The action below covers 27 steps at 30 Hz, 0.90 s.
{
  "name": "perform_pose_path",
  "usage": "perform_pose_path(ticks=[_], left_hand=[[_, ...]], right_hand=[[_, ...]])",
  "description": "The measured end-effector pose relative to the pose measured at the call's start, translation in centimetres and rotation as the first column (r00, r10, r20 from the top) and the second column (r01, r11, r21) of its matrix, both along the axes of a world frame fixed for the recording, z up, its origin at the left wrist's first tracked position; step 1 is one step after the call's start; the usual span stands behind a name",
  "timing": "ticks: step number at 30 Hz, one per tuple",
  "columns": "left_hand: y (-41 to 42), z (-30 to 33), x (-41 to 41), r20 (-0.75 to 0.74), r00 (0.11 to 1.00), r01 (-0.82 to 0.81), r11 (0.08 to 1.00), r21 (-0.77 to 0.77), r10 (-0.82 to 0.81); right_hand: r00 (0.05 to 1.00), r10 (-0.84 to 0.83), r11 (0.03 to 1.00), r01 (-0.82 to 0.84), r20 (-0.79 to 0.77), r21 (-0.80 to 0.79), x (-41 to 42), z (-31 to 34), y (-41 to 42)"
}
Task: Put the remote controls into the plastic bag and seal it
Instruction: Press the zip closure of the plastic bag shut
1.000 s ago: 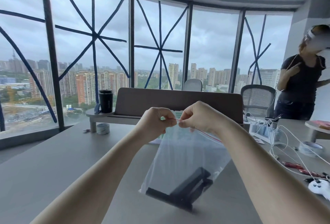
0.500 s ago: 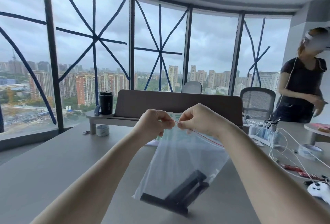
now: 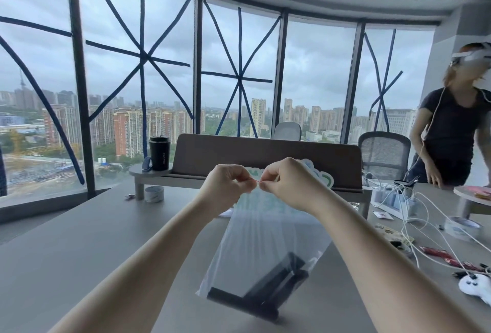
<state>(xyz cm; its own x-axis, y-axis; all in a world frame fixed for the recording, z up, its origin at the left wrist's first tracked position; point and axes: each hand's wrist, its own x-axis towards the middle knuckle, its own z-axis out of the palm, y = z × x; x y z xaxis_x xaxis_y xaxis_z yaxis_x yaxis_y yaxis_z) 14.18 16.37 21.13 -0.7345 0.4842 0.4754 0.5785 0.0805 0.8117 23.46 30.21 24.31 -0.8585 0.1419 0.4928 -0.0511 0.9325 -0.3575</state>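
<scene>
Up above the grey surface [image 3: 66, 247], the left hand [image 3: 228, 186] and right hand [image 3: 287, 186] each pinch the plastic bag [image 3: 268, 239] at its red seal strip, bag hanging below; since before, both hands have closed nearer together; clear film shows the black remote controls [image 3: 268, 287] at its bottom

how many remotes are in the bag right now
2, both black, at the bottom of the plastic bag: one remote lies flat along the bottom edge, the other remote leans diagonally across it. Nothing else seems hidden inside.
</scene>
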Motion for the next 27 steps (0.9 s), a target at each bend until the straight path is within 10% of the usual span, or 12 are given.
perform_pose_path(ticks=[10, 27], left_hand=[[0.5, -1.1, -0.2, -0.094, 0.990, -0.097, 0.990, 0.107, 0.107], [-6.0, -2.9, -5.6, 0.208, 0.935, -0.346, 0.861, 0.373, 0.286]], right_hand=[[0.999, 0.001, 0.999, -0.003, 0.041, 0.049, -1.1, -0.9, -0.2], [0.996, -0.083, 0.960, 0.075, 0.016, 0.270, 0.3, -4.5, 1.5]])
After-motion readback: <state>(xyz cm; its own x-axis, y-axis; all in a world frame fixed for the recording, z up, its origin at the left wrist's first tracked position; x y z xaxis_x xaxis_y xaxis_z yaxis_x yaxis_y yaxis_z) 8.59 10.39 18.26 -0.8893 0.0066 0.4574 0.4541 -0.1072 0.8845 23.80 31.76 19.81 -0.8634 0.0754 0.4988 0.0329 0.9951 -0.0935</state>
